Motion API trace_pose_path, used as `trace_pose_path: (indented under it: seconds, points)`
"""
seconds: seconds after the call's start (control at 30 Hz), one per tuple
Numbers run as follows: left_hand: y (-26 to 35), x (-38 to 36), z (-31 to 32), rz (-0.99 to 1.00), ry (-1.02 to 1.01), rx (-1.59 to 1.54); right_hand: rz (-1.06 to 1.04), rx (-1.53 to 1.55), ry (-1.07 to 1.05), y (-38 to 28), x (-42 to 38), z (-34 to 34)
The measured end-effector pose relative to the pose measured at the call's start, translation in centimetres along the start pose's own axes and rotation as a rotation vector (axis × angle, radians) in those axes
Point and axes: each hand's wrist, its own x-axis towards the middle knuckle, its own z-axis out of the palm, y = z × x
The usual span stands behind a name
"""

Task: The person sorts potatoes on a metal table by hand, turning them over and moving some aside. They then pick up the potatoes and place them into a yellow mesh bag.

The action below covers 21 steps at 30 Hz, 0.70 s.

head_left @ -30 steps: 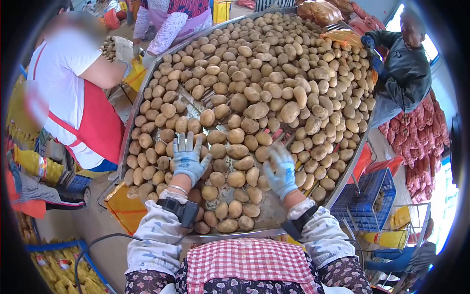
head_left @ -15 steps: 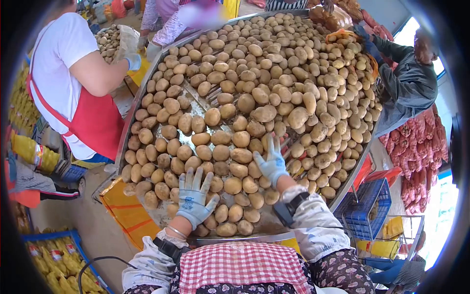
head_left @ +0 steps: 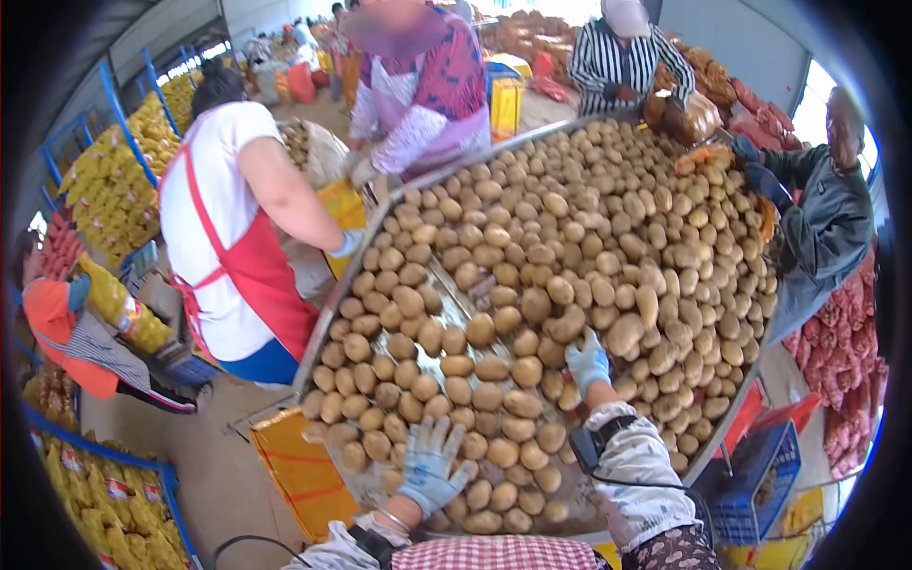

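Potatoes (head_left: 522,372) lie spread over a metal-rimmed table (head_left: 326,318), piled more thickly toward the back and right. Low on the pile, my left hand (head_left: 432,465) wears a pale blue glove and rests palm down with its fingers spread, touching potatoes and holding none. My right hand (head_left: 588,363), in a similar glove, reaches farther forward among the potatoes at the edge of the thick pile. Its fingers point away from me and partly bend down; whether they grip a potato is not clear.
A person in a red apron (head_left: 237,247) stands at the left edge. Others stand at the far side, and one in dark green (head_left: 822,223) at the right. A blue crate (head_left: 760,484) stands below right, an orange-yellow container (head_left: 302,465) below left.
The view has tilted up and shifted, showing more of the hall. My right hand has moved forward against the pile and its spread fingers have drawn together. My left hand stays low on the potatoes.
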Motion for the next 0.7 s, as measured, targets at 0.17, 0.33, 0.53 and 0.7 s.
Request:
trace_pose_path:
  seconds: [0.17,0.33,0.53,0.7]
  points:
    - [0.2,0.7,-0.6,0.018,0.023,0.019,-0.019,-0.291,-0.15,-3.0,-1.3,-2.1]
    - [0.6,0.9,0.6,0.109,-0.124,0.12,-0.195,-0.197,-0.117,1.0,-3.6,1.8]
    - [-1.5,5.1,0.5,0.15,-0.127,0.233,-0.16,0.469,-0.105,2.3,-3.5,0.8]
    - [-4.6,10.0,1.3,-0.002,-0.033,0.128,0.393,1.653,-0.266,-0.1,-6.6,-5.1]
